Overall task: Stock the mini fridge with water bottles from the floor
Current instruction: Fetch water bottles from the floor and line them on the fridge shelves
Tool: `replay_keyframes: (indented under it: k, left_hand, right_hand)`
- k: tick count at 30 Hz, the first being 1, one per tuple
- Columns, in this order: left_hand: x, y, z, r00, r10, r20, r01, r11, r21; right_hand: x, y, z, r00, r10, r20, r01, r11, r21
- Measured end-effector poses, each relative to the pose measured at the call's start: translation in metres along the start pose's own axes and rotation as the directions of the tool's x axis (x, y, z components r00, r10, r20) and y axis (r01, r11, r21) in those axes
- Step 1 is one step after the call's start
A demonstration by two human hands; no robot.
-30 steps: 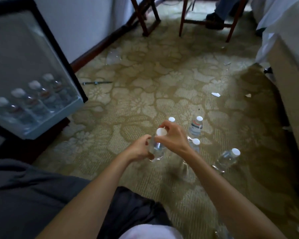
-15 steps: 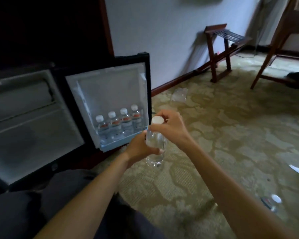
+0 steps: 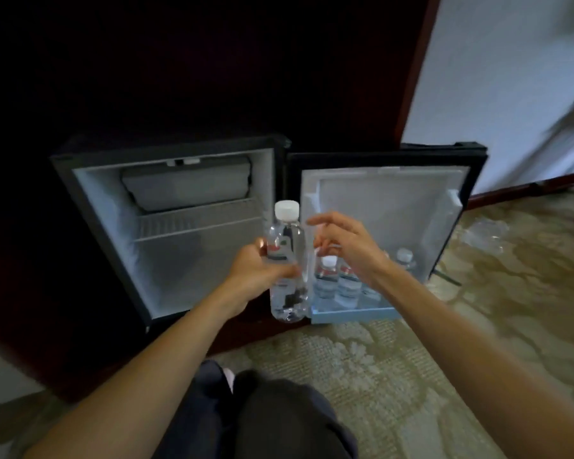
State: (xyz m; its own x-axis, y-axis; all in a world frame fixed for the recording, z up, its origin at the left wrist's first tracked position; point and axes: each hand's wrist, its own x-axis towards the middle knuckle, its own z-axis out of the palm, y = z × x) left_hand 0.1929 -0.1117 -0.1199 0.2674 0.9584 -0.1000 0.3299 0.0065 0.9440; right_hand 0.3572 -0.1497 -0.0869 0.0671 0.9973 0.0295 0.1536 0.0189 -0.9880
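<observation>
Left hand (image 3: 262, 274) grips bottle (image 3: 287, 233) round its middle. Bottle upright, white cap up, held in the air before the open fridge (image 3: 196, 260), between cavity and door (image 3: 388, 207). Right hand (image 3: 345, 246) just beside the bottle, fingers (image 3: 315, 220) apart and loose, holding nothing; seems clear of the bottle, but blur makes that unsure. Door shelf (image 3: 352, 314) holds other bottles (image 3: 327, 276) upright in a row, partly hidden behind the right wrist. Patterned floor (image 3: 378, 376) below. Clear plastic wrap (image 3: 484, 233) lies right of the door.
</observation>
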Motion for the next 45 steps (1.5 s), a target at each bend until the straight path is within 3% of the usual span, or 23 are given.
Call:
replay_keyframes:
  k: [4, 9, 17, 24, 36, 41, 45]
  left_hand:
    - [0.028, -0.019, -0.055, 0.995, -0.087, -0.043, 0.078, 0.981, -0.180]
    - [0.065, -0.045, -0.104, 0.980, -0.159, -0.119, 0.105, 0.925, -0.366]
    - [0.130, -0.070, -0.176, 0.971, -0.198, -0.137, 0.090, 0.828, -0.553]
    - [0.178, -0.073, -0.211, 0.924, -0.163, -0.347, -0.030, 0.871, -0.490]
    - [0.205, -0.102, -0.239, 0.870, -0.042, -0.491, -0.108, 0.955, -0.275]
    - [0.208, -0.114, -0.237, 0.847, -0.061, -0.528, -0.067, 0.973, -0.220]
    - [0.205, -0.120, -0.238, 0.820, -0.015, -0.572, -0.090, 0.984, -0.154]
  right_hand:
    - [0.049, 0.037, 0.045, 0.940, 0.199, 0.278, -0.157, 0.974, -0.163]
    - [0.108, 0.052, 0.108, 0.839, 0.248, 0.485, -0.122, 0.953, -0.276]
    - [0.210, 0.060, 0.186, 0.900, 0.158, 0.406, 0.017, 0.918, -0.396]
    - [0.267, 0.065, 0.243, 0.948, 0.004, 0.319, 0.087, 0.959, -0.271]
    - [0.309, 0.080, 0.299, 0.928, -0.043, 0.369, 0.085, 0.992, -0.096]
    - [0.327, 0.094, 0.317, 0.945, -0.113, 0.306, 0.184, 0.960, -0.212]
    - [0.324, 0.076, 0.323, 0.946, -0.104, 0.307, 0.180, 0.957, -0.230]
